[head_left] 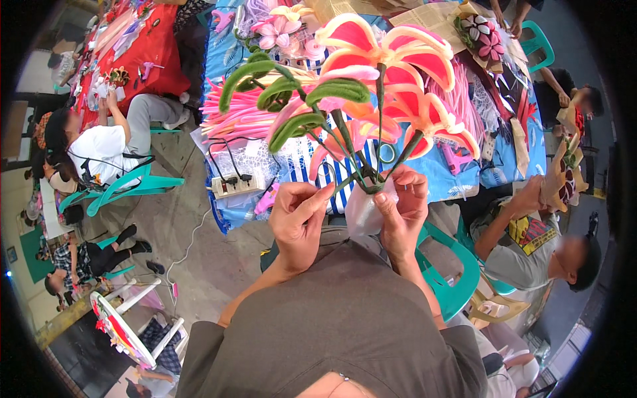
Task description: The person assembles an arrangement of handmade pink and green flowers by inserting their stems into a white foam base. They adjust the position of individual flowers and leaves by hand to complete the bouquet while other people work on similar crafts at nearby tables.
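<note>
I hold a bunch of handmade pipe-cleaner flowers (391, 79) in front of my chest, with pink, orange and white petals and green looped leaves. The green stems (361, 162) gather at the bottom in a clear plastic wrap (363, 211). My right hand (405, 212) grips the wrapped base of the stems. My left hand (298, 219) pinches one green stem just left of the wrap, thumb and forefinger closed on it.
A table with a blue cloth (451, 179) carries pink pipe cleaners (232, 119), more flowers and a white power strip (235, 186). A red-covered table (152, 53) stands at far left. People sit on teal plastic chairs (133, 186) on both sides, one at right (531, 245) working on another bouquet.
</note>
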Motion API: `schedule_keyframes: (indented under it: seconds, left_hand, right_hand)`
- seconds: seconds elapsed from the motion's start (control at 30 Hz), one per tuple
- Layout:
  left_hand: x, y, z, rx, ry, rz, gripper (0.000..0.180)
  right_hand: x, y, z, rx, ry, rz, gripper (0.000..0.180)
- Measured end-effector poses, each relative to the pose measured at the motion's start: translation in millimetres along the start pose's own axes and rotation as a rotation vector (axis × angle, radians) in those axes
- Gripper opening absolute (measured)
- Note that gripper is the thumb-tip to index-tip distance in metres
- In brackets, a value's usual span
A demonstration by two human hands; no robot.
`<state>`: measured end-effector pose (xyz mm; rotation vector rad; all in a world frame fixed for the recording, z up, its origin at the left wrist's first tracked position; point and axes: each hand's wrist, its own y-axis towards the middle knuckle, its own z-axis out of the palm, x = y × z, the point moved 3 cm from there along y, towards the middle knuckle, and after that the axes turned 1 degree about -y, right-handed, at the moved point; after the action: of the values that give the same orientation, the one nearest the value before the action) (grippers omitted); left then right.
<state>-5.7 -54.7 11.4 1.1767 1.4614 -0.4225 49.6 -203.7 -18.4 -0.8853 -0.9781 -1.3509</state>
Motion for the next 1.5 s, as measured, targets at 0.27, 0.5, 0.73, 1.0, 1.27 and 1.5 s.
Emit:
schedule_keyframes:
  seconds: [0.27,0.5,0.73,1.0,1.27,1.5]
  left_hand:
    - [-19.5,24.4,-11.3,0.169,0.226,0.409,0.031]
    - [-54.7,69.2,-17.2,0.542,0.373,0.900,0.024]
    - [-75.5,83.2,12.3,0.757,0.477,1.167,0.012]
    - [-74.8,94.3,39.3,0.798,0.425,1.245,0.008]
    - [-73.9,110.0,52.2,0.982,0.632,1.332,0.012]
    - [-72.8,117.3,58.2,1.027,0.628,1.302,0.013]
  right_hand:
    - [4.7,4.9,-4.1,0.019,-0.106,-0.070,0.030]
    - [7.2,5.0,-0.5,0.177,-0.159,-0.029,0.033]
    - [12.7,11.6,4.3,0.234,-0.255,-0.003,0.036]
    - [21.7,28.0,5.5,0.380,-0.632,-0.156,0.036]
    - [28.9,30.8,19.3,0.353,-0.587,-0.193,0.043]
    - [22.4,37.6,20.9,0.437,-0.621,-0.173,0.039]
